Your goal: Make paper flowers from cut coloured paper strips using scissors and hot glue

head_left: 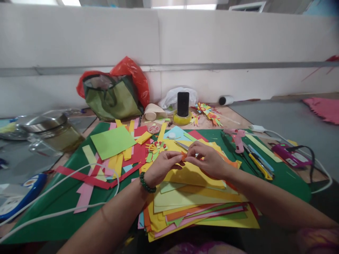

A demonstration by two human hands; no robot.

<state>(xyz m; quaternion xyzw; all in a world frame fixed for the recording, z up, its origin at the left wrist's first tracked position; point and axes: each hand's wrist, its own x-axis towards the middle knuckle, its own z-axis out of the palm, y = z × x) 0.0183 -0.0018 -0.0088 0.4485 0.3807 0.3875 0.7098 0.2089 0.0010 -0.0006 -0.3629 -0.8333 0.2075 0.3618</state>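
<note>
Fingers (173,157): thumb and forefinger tips of both the left hand (161,168) and the right hand (210,161) are pressed together, pinching one small orange paper piece (183,156) between them.
Place: the piece is held just above the stack of coloured sheets (196,208), which lies on the green mat (66,215).
Done, as it looks: short cut strips (156,146) lie just beyond the hands, and folded paper flowers (209,112) rest at the back.
Left, as it looks: most sheets in the stack appear whole and uncut.
Hard to see: fingertips cover most of the piece's shape; the scissors (185,145) are partly hidden behind the right hand.
</note>
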